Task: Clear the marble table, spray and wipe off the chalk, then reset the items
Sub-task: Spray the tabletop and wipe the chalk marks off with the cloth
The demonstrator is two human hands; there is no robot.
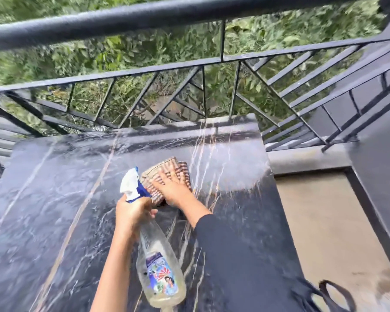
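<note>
Here, the left hand grips the neck of the spray bottle, whose clear body hangs below the wrist. Just beyond, the right hand presses flat, fingers spread, on a checked cloth on the marble table. A whitish patch lies right of that hand, with a black railing beyond.
</note>
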